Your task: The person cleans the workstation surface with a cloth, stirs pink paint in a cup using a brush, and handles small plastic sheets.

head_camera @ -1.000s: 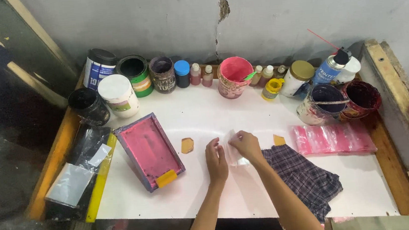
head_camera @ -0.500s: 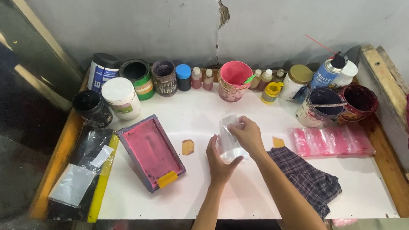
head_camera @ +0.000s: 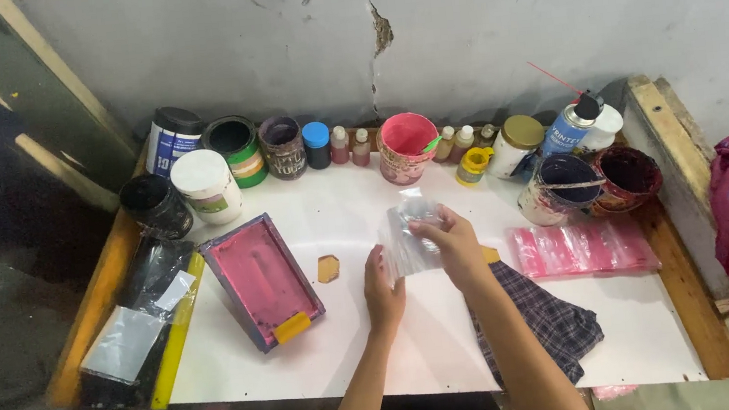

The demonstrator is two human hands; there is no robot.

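Holding clear bag [head_camera: 410,238] | white table [head_camera: 352,358] | cracked grey wall [head_camera: 472,25]

A single head-worn camera looks steeply down from close above onto the white table [head_camera: 326,360], facing the cracked wall [head_camera: 455,36]

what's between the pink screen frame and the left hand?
In the head view, a small tan hexagonal piece lies on the white tabletop between the pink screen frame and the left hand; otherwise bare.
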